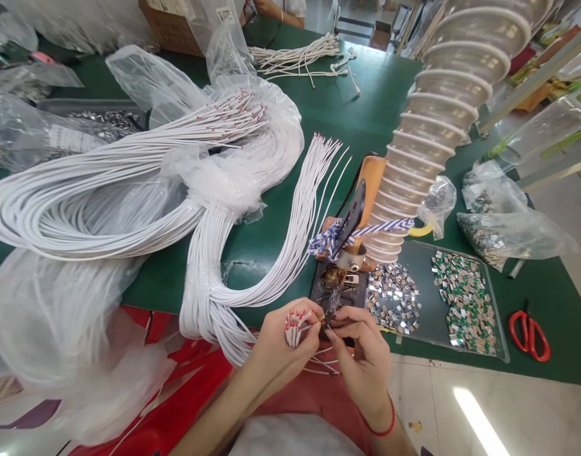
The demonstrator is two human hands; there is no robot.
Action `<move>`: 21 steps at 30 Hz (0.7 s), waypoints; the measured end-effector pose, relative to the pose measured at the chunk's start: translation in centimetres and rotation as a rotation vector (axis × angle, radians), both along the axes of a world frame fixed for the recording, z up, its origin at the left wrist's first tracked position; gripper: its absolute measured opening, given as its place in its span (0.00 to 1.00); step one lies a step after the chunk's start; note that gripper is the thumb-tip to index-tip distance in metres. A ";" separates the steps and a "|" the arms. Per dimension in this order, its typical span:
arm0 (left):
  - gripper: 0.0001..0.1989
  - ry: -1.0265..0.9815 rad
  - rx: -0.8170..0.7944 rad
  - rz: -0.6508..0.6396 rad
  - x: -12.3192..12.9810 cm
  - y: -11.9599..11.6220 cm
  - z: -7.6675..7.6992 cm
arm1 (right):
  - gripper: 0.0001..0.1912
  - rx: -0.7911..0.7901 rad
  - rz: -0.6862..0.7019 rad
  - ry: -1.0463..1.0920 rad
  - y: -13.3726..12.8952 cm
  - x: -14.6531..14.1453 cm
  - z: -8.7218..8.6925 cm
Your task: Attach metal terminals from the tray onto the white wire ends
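My left hand (pixel 288 339) is closed around several white cables (pixel 294 329) whose red tips stick up between the fingers. Close beside it, my right hand (pixel 361 354) is pinched near the end of a wire; what lies between its fingertips is too small to name. Both hands meet at the front of a dark soldering fixture (pixel 319 288). Above the fixture, a blue-and-white cord is tied round a black and orange holder (pixel 371 180). The bulk of the white cables (pixel 205 272) curves over the table edge to the left of my hands.
Right of the fixture, a tray (pixel 423 278) holds small metal connectors and green boards. Red-handled scissors (pixel 529 335) lie farther right. A ribbed clear hose (pixel 447 95) hangs over the green table (pixel 366 95). Plastic bags (pixel 513 231) rest at right; a person's arm (pixel 281 12) shows behind.
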State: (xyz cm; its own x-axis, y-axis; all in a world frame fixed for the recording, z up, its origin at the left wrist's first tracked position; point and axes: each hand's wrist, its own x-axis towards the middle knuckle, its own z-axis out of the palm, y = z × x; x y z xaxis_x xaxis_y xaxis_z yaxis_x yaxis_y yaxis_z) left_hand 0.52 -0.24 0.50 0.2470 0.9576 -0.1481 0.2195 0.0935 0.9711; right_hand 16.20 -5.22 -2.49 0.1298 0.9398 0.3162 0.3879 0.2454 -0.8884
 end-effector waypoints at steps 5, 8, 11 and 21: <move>0.06 0.010 -0.047 -0.010 -0.1 -0.4 -0.6 | 0.08 -0.007 0.020 -0.005 -0.3 0.1 -0.3; 0.06 0.003 -0.062 -0.025 -0.2 -0.8 -1.2 | 0.08 -0.015 0.024 -0.004 -0.4 0.1 -0.2; 0.06 0.024 -0.070 -0.043 -0.5 -1.1 -1.5 | 0.08 -0.016 0.037 -0.001 -0.6 0.2 0.0; 0.10 -0.072 -0.138 -0.167 -1.4 -2.3 -0.2 | 0.07 -0.218 0.102 0.106 -1.8 1.2 0.5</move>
State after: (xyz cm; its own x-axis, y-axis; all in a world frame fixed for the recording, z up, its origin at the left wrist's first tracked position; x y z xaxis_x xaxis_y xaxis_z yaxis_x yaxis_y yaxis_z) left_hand -0.84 -2.49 0.32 0.4148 0.8744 -0.2517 0.1739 0.1953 0.9652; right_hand 17.35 -7.02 -1.96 0.0520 0.9942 0.0942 0.2731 0.0765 -0.9589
